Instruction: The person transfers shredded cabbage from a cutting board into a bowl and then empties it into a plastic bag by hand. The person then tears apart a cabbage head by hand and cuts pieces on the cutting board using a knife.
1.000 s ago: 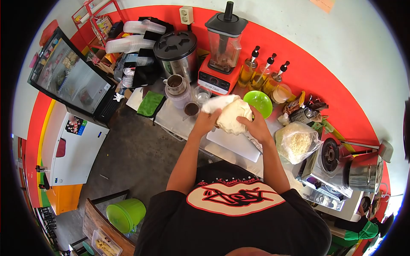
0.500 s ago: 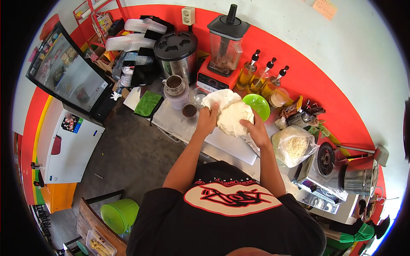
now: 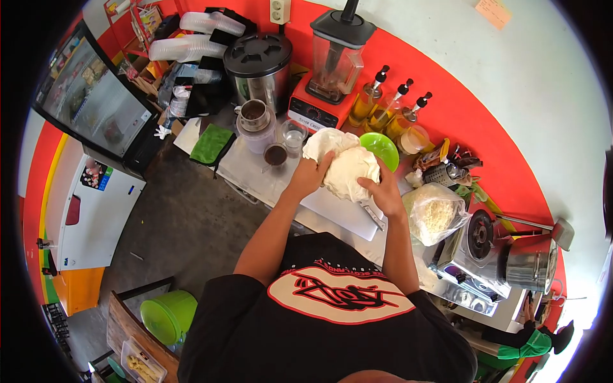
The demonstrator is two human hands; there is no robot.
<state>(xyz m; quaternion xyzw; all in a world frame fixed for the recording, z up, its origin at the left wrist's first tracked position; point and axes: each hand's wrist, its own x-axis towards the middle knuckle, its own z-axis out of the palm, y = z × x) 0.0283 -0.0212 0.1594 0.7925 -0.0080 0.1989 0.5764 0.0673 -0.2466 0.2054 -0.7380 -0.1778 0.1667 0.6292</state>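
A large cream-white mass, soft and dough-like [image 3: 352,173], is held up over the counter between both hands. My left hand [image 3: 311,174] grips its left side, thumb on top, where a paler lobe or cloth-like fold [image 3: 327,143] sticks out. On the right side my right hand [image 3: 385,191] holds it with the thumb on its surface. Fingers beneath the mass are hidden. Below lies a white board [image 3: 345,215] with a knife [image 3: 373,217] near its right end. A green bowl [image 3: 381,150] stands just behind the mass.
Behind are a red blender [image 3: 319,105], pump bottles of oil [image 3: 383,115], a steel container [image 3: 258,73] and cups [image 3: 275,154]. A plastic bag of pale shreds [image 3: 435,214] and a stove [image 3: 476,246] are at right. Another person [image 3: 527,343] is at far right.
The camera view has shifted. The mass has turned slightly between my hands, and its paler lobe shows more openly. More of the knife shows on the board.
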